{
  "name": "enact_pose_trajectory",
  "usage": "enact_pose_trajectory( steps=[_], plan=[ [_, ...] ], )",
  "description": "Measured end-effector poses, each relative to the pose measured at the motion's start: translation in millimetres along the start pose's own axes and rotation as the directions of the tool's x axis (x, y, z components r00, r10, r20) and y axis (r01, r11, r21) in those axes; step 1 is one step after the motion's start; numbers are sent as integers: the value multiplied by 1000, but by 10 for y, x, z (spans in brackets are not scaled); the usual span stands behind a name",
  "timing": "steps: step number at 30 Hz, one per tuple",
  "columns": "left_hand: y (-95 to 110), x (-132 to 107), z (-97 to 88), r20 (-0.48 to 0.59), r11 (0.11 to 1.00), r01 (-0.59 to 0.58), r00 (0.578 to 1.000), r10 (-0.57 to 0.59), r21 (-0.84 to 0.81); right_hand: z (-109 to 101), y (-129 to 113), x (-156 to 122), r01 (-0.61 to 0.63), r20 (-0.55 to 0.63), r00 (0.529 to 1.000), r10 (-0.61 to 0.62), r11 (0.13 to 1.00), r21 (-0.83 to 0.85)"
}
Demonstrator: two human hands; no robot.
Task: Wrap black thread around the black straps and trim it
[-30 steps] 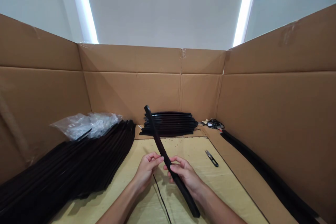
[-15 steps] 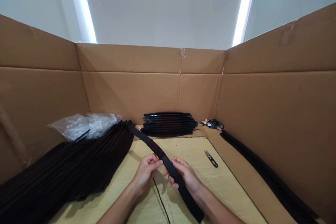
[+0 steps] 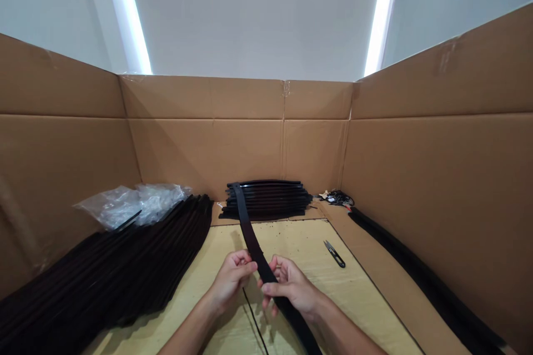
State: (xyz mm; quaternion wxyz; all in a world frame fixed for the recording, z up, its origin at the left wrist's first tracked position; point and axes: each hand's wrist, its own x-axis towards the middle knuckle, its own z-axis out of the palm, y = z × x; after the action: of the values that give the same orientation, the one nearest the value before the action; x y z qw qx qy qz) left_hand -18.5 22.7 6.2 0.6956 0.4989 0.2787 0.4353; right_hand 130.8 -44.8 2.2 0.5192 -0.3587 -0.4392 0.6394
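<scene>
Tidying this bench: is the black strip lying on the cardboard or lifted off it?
Lifted: the left hand and right hand grip the black strip mid-length, above the cardboard sheet.

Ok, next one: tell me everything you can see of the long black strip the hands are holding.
The long black strip is narrow, flat-faced and matte, and looks like rubber or plastic. It curves gently along its length. The right hand wraps around it, and the left hand's fingertips press against its edge. Its far end rises over the cardboard, overlapping the view of a stack of similar strips; whether they touch cannot be told. Its near end runs out of the bottom of the view.
</scene>
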Motion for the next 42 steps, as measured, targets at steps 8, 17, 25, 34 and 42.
enact_pose_trajectory(
  steps=[8,17,25,34,42],
  plan=[
    [80,-50,58,-41,998,-29,999,27,-53,44,-35,4,-30,-71,997,41,987,156],
    [22,1,-52,13,997,69,998,-69,-42,-1,-65,-14,3,-44,999,-5,999,-54],
    [-75,-20,17,-237,1000,8,971,-6,5,70,46,-50,25,127,992,-6,988,-152],
    [-75,-5,86,-241,1000,8,970,-12,-16,119,61,-63,6,127,992,13,989,-147],
    [-61,-27,104,-248,1000,-23,969,24,4,149,29,-91,8,101,995,9,985,-170]
  ],
)
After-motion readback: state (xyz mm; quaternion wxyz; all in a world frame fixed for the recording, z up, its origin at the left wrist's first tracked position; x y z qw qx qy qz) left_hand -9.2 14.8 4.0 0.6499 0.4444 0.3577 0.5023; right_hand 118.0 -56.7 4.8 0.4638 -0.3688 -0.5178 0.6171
